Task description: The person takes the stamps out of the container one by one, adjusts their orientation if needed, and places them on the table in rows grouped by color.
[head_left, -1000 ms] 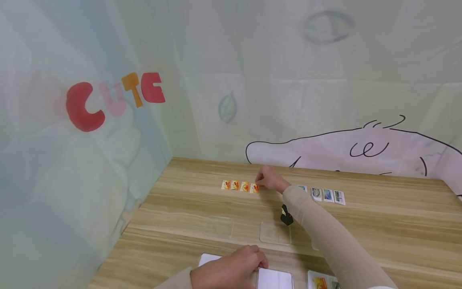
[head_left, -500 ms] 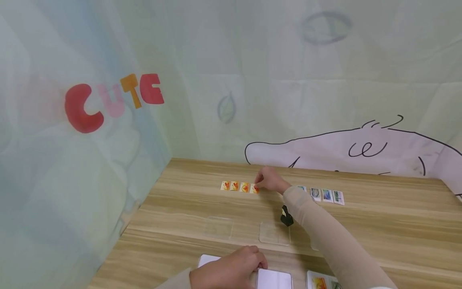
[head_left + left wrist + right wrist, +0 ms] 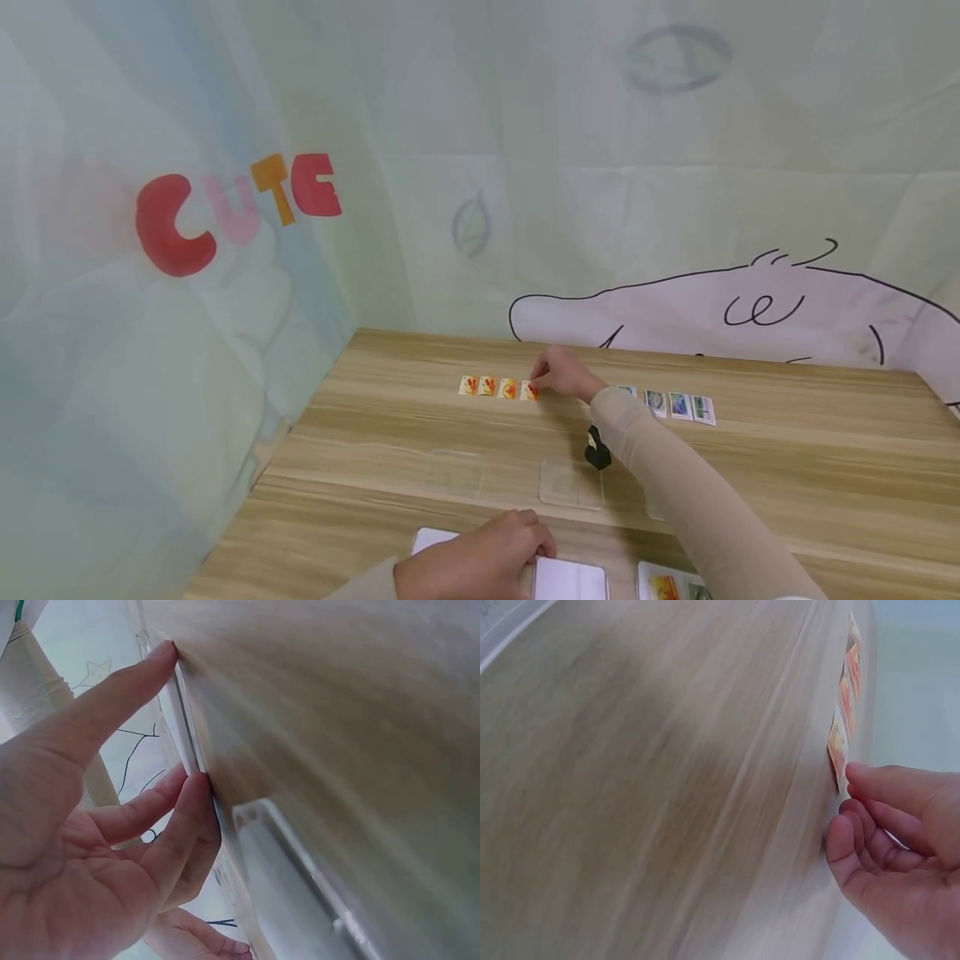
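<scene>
At the back of the table, my right hand [image 3: 566, 373] pinches the near corner of an orange picture card [image 3: 529, 391], the rightmost of a short row. In the right wrist view, the thumb [image 3: 855, 772] is against that card's edge, the other fingers bent below it. My left hand [image 3: 480, 554] rests low at the front, over a white card in a clear-edged case [image 3: 429, 537]. The left wrist view has its thumb [image 3: 166, 654] and bent fingers [image 3: 196, 787] touching the edge of that case, spread apart. Another white cased card [image 3: 570, 581] lies just right of this hand.
More orange cards [image 3: 487, 386] continue the row leftward. Blue-green picture cards [image 3: 680, 406] lie right of the forearm. Clear square plates [image 3: 572, 485] and a small black object [image 3: 597, 450] lie mid-table. A cased card with pictures [image 3: 663, 586] is at the front right.
</scene>
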### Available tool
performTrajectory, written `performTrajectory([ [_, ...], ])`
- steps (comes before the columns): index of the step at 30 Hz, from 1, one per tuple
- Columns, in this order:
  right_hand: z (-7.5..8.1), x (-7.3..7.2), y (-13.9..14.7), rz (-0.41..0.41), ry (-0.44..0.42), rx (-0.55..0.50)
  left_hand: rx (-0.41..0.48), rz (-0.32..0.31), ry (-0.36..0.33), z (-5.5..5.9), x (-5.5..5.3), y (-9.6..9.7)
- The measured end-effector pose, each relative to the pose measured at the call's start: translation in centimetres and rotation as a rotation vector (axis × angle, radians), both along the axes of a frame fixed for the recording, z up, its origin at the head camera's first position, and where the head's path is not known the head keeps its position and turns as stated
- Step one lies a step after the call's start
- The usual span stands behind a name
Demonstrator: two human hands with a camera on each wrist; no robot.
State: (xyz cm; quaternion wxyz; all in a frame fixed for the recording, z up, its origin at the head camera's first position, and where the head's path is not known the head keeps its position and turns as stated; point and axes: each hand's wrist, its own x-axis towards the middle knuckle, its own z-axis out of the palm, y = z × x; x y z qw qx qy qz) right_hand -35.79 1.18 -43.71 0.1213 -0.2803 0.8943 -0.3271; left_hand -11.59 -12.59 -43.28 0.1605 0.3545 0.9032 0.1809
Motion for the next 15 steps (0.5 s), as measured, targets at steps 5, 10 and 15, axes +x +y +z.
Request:
performTrajectory([
  [5, 0.1, 0.0, 0.5, 0.000, -0.005, -0.013, -0.010, -0.009, 0.014, 0.1, 0.0, 0.0],
  [10, 0.4, 0.1, 0.9, -0.016, -0.028, -0.026, -0.005, -0.024, 0.011, 0.1, 0.0, -0.2],
  [15, 0.8, 0.5, 1.5, 0.001, -0.033, -0.038, -0.011, -0.047, 0.017, 0.0, -0.1, -0.3],
])
